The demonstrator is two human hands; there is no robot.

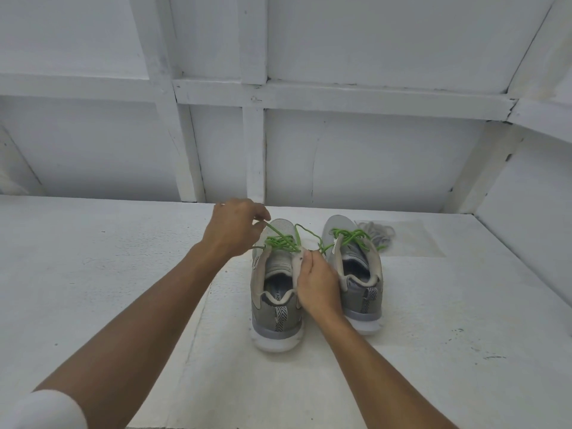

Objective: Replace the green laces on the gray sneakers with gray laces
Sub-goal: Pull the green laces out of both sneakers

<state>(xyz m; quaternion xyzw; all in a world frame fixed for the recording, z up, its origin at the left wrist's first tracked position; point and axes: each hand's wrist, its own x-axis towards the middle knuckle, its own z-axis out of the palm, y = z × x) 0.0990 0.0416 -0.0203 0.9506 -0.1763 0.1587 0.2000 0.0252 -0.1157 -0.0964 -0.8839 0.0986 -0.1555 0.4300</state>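
Two gray sneakers stand side by side on the white surface, heels toward me. On the left sneaker the green lace is loosened. My left hand pinches a strand of that lace above the shoe's left side and holds it taut. My right hand grips the right edge of the left sneaker's opening, near the top eyelets. The right sneaker carries its own green lace, bunched over the tongue. A bundle of gray laces lies just beyond the right sneaker.
A clear plastic bag lies flat under and beside the gray laces. A white panelled wall rises behind the surface, and another white wall closes in on the right.
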